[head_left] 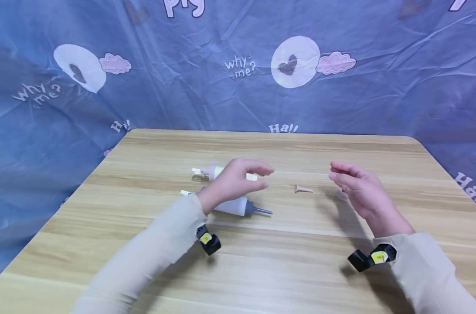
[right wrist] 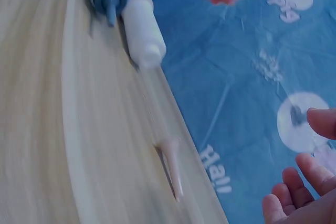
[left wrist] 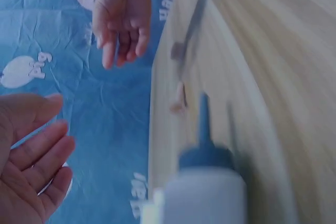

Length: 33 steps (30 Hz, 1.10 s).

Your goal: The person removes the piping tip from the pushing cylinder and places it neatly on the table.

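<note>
My left hand (head_left: pixel 242 178) hovers over two squeeze bottles lying on the table, its fingers loosely bent and holding nothing. The nearer white bottle (head_left: pixel 234 206) has a grey-blue cap with a thin spout (left wrist: pixel 205 124). Behind it lies a second white bottle (right wrist: pixel 144 32), whose bare neck shows in the right wrist view; the left hand partly hides both in the head view. Between the hands a small pinkish cone-shaped nozzle (head_left: pixel 303 189) lies on its side. To the right, my right hand (head_left: pixel 361 194) is raised with relaxed fingers, nothing between them.
A small pale round piece (head_left: pixel 341 195) sits on the table, partly covered by the right hand. The wooden table (head_left: pixel 285 274) has its back edge against a blue printed cloth (head_left: pixel 183 87).
</note>
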### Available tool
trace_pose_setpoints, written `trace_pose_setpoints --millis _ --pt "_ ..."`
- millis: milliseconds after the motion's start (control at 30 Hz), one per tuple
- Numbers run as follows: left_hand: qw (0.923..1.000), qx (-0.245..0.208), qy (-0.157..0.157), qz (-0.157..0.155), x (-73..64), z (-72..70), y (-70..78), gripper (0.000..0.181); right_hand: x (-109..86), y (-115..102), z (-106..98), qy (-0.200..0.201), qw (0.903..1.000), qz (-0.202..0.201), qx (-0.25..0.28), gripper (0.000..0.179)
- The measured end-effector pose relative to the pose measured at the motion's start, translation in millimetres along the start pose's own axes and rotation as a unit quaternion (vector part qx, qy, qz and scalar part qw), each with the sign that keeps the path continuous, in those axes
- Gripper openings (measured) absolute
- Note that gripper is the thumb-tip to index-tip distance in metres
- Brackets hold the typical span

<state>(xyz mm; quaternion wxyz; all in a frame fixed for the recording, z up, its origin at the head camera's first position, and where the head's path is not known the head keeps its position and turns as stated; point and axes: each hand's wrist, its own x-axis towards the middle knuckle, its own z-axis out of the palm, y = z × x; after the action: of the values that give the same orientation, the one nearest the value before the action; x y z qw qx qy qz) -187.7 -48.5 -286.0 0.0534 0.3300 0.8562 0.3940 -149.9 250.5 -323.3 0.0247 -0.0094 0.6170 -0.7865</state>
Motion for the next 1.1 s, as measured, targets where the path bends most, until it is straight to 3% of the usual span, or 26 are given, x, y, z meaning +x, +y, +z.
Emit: trace_pose_setpoints --millis 133,367,567,800,1100 --pt "0.9998 0.000 -0.020 -0.003 -19.9 -9.2 -18.3 0.032 0.5 5 10 -0.029 0.9995 -0.002 0.006 0.025" --pt "0.9991 0.002 -0.038 -0.017 -40.2 -18.9 -46.0 0.034 -2.2 11 19 -0.058 0.9983 -0.011 0.004 0.027" --pt "0.9980 0.052 -0.033 -0.016 -55.3 -21.7 -62.7 0.037 -2.4 16 33 -0.090 0.9956 -0.016 -0.021 0.028" --pt "0.9864 0.151 -0.056 0.033 -57.7 -16.2 -65.0 0.038 -7.9 23 48 -0.127 0.9912 -0.012 -0.036 0.028" --pt "0.9758 0.206 -0.064 0.035 -59.3 -10.6 -64.9 0.048 -10.2 27 55 -0.128 0.9896 0.010 -0.066 0.026"
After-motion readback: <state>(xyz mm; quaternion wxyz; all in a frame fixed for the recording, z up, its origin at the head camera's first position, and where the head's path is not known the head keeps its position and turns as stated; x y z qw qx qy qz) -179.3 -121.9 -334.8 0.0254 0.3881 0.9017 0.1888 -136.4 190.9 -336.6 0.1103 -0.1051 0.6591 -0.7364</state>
